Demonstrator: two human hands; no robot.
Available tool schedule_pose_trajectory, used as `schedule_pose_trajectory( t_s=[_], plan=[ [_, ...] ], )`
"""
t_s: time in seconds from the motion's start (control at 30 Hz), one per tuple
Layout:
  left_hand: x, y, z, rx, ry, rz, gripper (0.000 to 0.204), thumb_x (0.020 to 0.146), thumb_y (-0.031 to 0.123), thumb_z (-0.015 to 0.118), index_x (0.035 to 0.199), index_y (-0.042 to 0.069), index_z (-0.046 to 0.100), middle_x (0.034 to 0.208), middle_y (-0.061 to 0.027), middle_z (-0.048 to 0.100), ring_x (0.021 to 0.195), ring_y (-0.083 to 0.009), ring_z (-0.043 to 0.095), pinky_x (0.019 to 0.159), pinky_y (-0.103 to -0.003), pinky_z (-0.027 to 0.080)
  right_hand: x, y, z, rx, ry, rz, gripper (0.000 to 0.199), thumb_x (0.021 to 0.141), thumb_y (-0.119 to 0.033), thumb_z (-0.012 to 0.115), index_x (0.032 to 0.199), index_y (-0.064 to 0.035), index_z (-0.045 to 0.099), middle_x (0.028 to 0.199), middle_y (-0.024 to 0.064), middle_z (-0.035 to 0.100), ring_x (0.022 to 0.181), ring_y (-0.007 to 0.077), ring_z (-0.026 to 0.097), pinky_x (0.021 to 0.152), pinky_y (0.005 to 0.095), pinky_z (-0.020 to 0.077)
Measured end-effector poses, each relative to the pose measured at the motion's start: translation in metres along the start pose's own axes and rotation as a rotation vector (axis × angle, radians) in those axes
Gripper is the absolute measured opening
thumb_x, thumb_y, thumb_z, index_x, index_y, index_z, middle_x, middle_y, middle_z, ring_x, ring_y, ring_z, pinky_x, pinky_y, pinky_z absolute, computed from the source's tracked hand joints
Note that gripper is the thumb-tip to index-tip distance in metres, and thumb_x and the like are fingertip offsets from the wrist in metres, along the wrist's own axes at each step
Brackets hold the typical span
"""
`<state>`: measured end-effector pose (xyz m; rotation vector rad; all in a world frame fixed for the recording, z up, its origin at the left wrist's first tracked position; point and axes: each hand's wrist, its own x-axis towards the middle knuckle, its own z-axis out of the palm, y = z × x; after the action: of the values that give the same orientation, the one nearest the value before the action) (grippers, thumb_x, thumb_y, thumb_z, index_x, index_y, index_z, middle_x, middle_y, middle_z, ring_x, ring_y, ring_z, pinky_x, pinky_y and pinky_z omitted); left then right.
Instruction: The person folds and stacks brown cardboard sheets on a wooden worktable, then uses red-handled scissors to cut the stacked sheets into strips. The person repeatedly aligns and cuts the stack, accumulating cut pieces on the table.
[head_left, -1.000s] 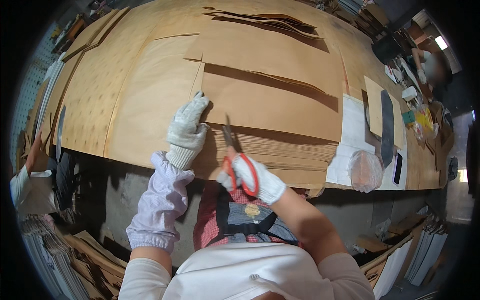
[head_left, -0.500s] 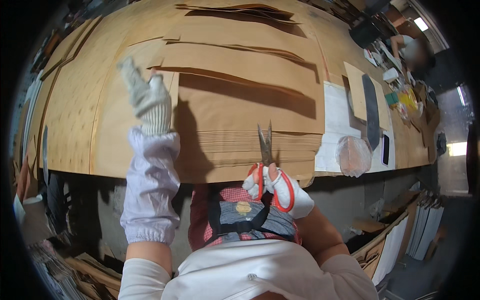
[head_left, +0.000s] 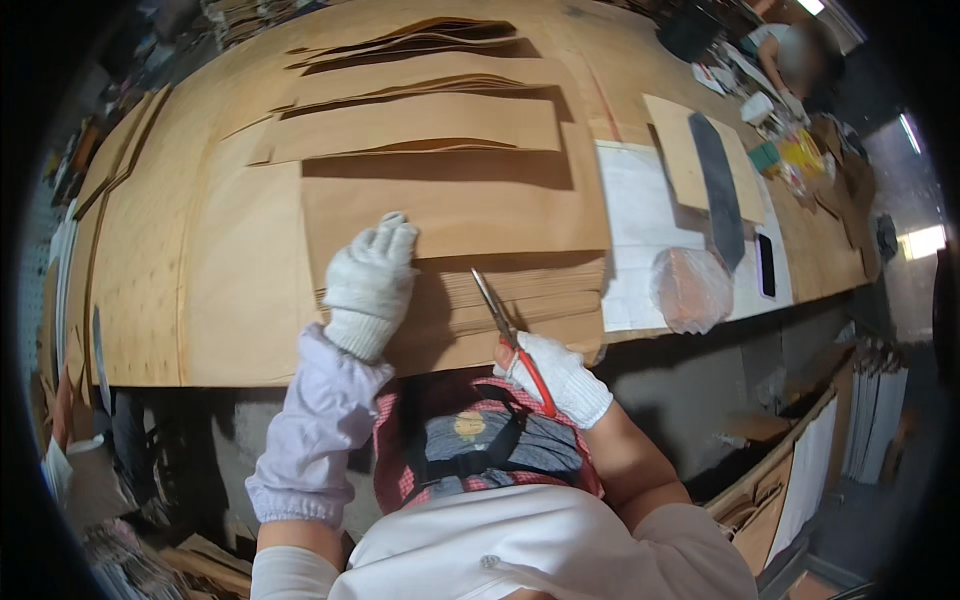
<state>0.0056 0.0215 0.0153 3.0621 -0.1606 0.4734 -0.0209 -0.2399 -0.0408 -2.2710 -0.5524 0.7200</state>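
My left hand, in a white knitted glove, lies with its fingers stretched out on the left part of a brown paper sheet. Beneath and nearer to me, a layered stack of brown paper shows its staggered edges. Close to the table's front edge, my right hand, in a white glove with bare fingertips showing, grips red-handled scissors. Their blades look closed and point up and left, over the stack's near edges. Farther back, folded brown paper sheets lie in overlapping rows with raised, wavy edges.
The wooden table stretches left and away. To the right lie white paper, a plastic-wrapped roundish bundle, a dark strip on a board, and a phone. Another person is at the far right.
My left hand has come down and to the right, from the left of the sheets onto the brown paper. The scissors have gone from spread blades to closed-looking ones and tilt left.
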Motion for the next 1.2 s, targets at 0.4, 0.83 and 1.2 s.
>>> schedule_pose_trajectory(
  t_s=[0.4,0.83,1.2],
  plan=[
    [-0.017,-0.006,-0.026,0.127,0.234,-0.254,0.063,0.067,0.002,0.07,0.127,0.01,0.052,0.131,-0.0152,0.056,0.112,-0.0334,0.057,0.094,-0.041,0.047,-0.012,0.004,-0.049,1.05,0.258,0.385,0.038,0.097,-0.042,0.052,0.084,-0.0059,0.05,0.071,0.0075,0.057,0.055,0.0146,0.05,0.049,0.0277,0.0421],
    [-0.05,-0.077,-0.008,-0.203,0.276,-0.182,0.057,0.059,-0.002,0.068,0.114,0.012,0.061,0.127,-0.0139,0.06,0.111,-0.0331,0.059,0.092,-0.042,0.049,0.077,-0.151,0.061,1.207,-0.511,0.368,0.051,0.095,-0.056,0.048,0.078,-0.008,0.049,0.068,0.0085,0.056,0.059,0.0155,0.055,0.051,0.0273,0.0448],
    [0.033,-0.101,-0.015,-0.486,0.985,-0.478,0.04,0.082,0.005,0.06,0.122,0.005,0.059,0.117,-0.0143,0.063,0.101,-0.0289,0.062,0.086,-0.036,0.05,-0.018,-0.087,-0.013,1.209,-0.25,0.145,0.063,0.1,-0.058,0.024,0.087,-0.0028,0.053,0.091,0.0162,0.061,0.081,0.0196,0.058,0.077,0.032,0.0463]
  ],
)
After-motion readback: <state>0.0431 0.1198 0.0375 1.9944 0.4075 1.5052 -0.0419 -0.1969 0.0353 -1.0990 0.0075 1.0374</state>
